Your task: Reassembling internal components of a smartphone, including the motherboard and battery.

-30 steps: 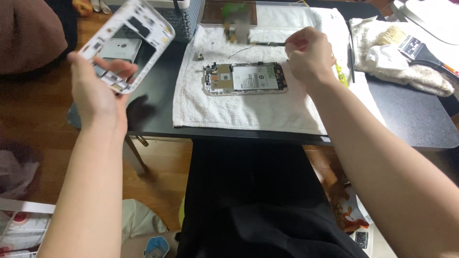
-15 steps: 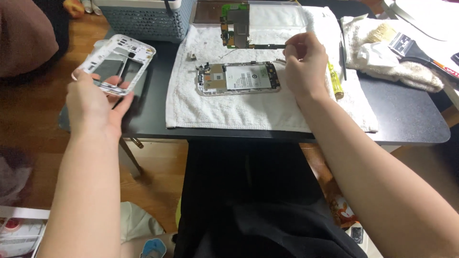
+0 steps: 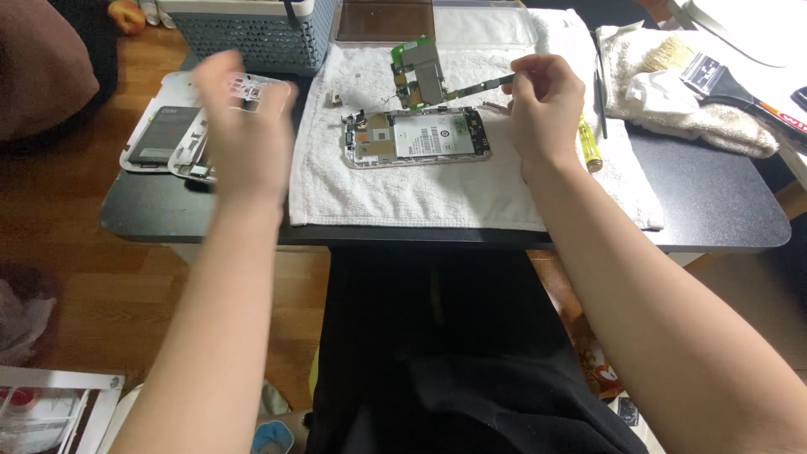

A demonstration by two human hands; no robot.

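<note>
Left hand (image 3: pixel 244 126), upper left of frame, is blurred over the table edge, fingers spread fairly wide around a white plastic phone frame (image 3: pixel 252 88); it looks to be touching or loosely holding it, but the blur hides the actual grip. Just beneath and to the left lies a white back cover with a dark battery (image 3: pixel 160 143) on the black table (image 3: pixel 714 202), parked off the towel, probably to keep finished parts apart. Right hand (image 3: pixel 546 113), upper centre-right, is closed narrow, pinching a thin dark tool (image 3: pixel 496 81) whose tip points left toward the green circuit board (image 3: pixel 416 76). That board sits tilted at the top of the white towel (image 3: pixel 420 189), just above the opened phone body (image 3: pixel 416 137), which lies flat, insides up, in the middle of the towel. The towel likely stops small parts from rolling and cushions the screen. A yellow-handled screwdriver (image 3: pixel 588 143) lies just beside the right wrist, within easy reach. Far right, a paintbrush (image 3: pixel 714 76) rests on a crumpled cloth (image 3: pixel 672 92). A grey perforated basket (image 3: pixel 252 38) stands at the top left, behind the left hand.
</note>
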